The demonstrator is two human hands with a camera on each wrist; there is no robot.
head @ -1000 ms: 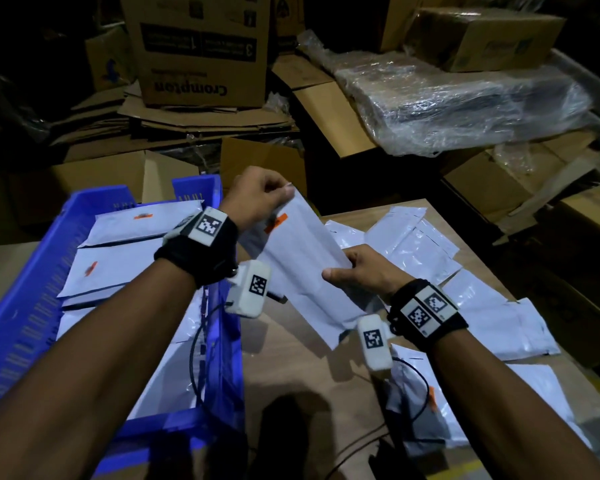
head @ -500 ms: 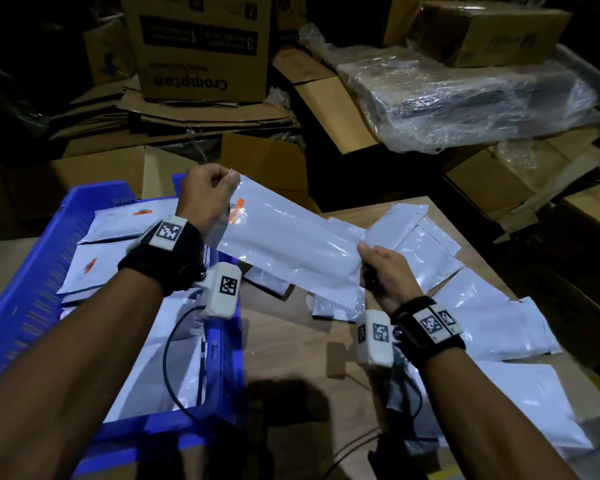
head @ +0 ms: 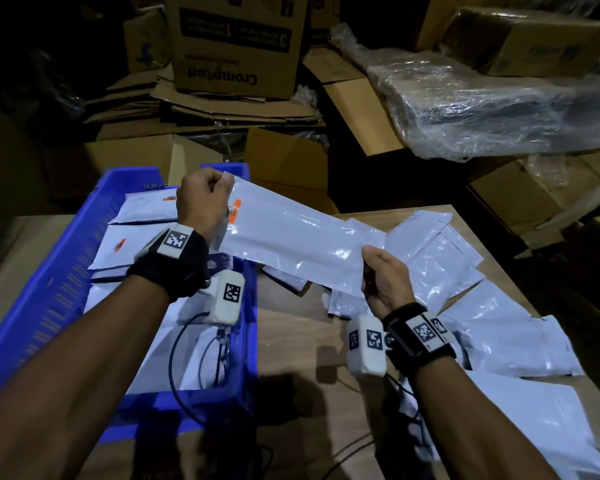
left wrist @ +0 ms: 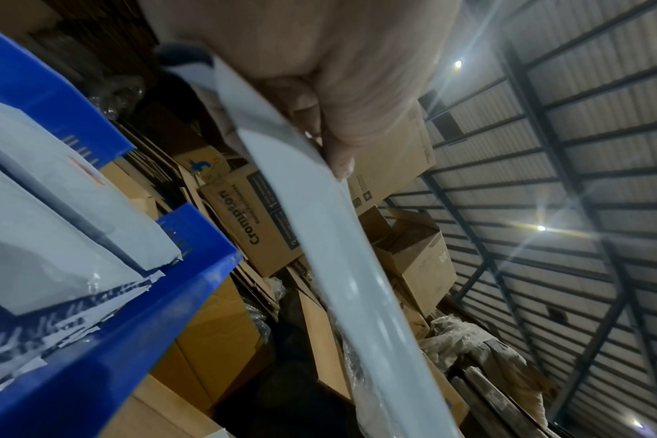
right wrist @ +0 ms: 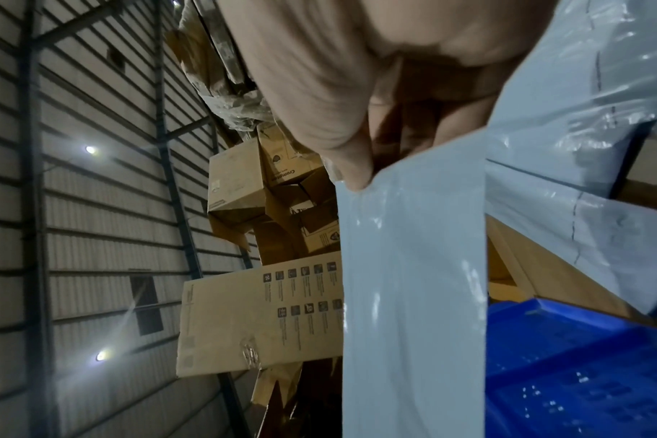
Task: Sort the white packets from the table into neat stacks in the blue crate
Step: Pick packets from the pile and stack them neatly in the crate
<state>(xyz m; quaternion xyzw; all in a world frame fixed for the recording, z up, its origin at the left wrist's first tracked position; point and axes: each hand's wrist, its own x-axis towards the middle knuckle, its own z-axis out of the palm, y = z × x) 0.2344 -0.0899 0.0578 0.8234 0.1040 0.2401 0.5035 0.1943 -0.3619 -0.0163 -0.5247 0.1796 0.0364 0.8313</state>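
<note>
A long white packet [head: 291, 237] with an orange sticker hangs stretched flat in the air between both hands, over the crate's right rim. My left hand [head: 205, 199] pinches its far end above the blue crate [head: 49, 289]. My right hand [head: 378, 271] pinches its near end over the wooden table [head: 291, 358]. The left wrist view shows the packet [left wrist: 319, 237] edge-on under curled fingers [left wrist: 319, 118]. In the right wrist view the thumb [right wrist: 338, 148] presses the packet [right wrist: 413, 296]. Several white packets [head: 125, 244] lie stacked in the crate; more loose packets [head: 499, 323] cover the table's right side.
Cardboard boxes [head: 236, 46] and flattened cartons are piled behind the crate and table. A plastic-wrapped bundle [head: 499, 109] sits at the back right. Cables [head: 194, 358] trail from both wrist cameras over the crate and table.
Both hands have lifted the packet off the table pile, pulled it out flat and swung it left. The left hand has moved over the crate.
</note>
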